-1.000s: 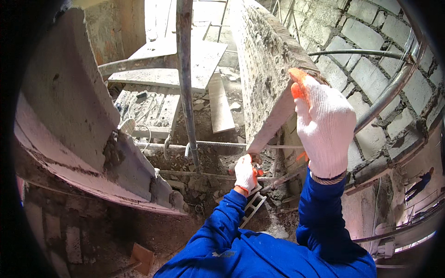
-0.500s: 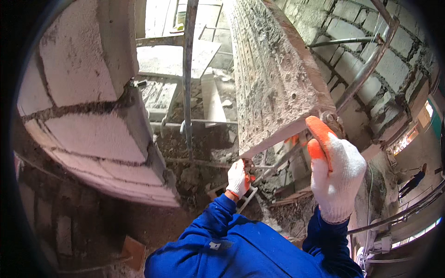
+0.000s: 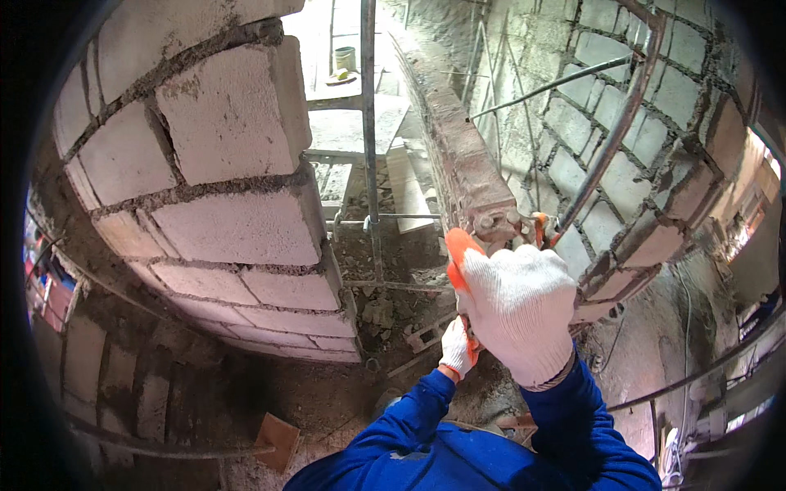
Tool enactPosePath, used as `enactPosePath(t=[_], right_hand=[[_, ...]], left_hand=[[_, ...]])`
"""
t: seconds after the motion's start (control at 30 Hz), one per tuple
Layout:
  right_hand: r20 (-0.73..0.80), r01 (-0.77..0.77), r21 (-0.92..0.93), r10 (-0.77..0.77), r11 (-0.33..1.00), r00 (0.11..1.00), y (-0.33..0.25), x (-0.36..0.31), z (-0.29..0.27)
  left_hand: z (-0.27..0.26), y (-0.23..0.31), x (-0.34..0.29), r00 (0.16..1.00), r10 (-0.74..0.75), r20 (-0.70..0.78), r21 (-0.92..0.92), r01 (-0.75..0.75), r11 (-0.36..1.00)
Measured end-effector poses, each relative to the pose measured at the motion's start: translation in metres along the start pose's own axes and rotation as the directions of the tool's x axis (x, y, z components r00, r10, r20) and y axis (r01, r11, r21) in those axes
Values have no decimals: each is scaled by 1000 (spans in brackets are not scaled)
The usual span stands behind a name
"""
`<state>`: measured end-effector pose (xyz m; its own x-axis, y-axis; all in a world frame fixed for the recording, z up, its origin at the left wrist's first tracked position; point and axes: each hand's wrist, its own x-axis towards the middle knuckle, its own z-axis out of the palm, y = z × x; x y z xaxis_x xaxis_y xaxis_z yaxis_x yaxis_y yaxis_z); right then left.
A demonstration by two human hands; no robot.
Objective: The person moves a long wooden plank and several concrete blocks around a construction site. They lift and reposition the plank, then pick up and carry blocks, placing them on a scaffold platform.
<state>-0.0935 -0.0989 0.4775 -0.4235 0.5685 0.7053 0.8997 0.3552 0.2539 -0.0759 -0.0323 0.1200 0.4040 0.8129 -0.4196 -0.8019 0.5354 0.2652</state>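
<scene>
Nearest the camera, the right hand (image 3: 517, 315) in a white glove with orange fingertips is reaching up to the near end of the low brick wall (image 3: 458, 155). Its fingers are curling toward the broken end of the top course, but the back of the glove is hiding whether they're actually gripping anything, so I can't tell. Just below and behind it, the left hand (image 3: 458, 348) is sitting in a tight fist around something thin with a bit of orange showing; too hidden to say what.

What's worrying me: those end bricks (image 3: 495, 222) are looking crumbly and loose, so a piece could be coming off and dropping onto the rubble (image 3: 381, 311) or the lower hand. The bent steel pipe (image 3: 610, 139) is also passing right beside the raised fingers, so pinching there seems possible. Farther left, the big block wall (image 3: 229, 213) is standing apart.
</scene>
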Motion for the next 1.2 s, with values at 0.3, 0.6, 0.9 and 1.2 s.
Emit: enactPosePath(t=[0.3, 0.6, 0.9, 1.2], right_hand=[[59, -44, 17, 43, 999, 997, -24, -20, -39], [108, 31, 9, -31, 999, 994, -28, -11, -54], [-31, 0, -7, 0, 1000, 1000, 14, -29, -50], [-49, 1, 3, -1, 1000, 999, 32, -70, -104]], left_hand=[[-35, -33, -11, 973, -206, 102, 38, 203, 978], [-13, -33, -35, 952, -292, 88, 44, 289, 956], [4, -22, -43, 950, -311, 21, 13, 311, 950], [-15, -63, -66, 929, -340, 145, 232, 302, 925]])
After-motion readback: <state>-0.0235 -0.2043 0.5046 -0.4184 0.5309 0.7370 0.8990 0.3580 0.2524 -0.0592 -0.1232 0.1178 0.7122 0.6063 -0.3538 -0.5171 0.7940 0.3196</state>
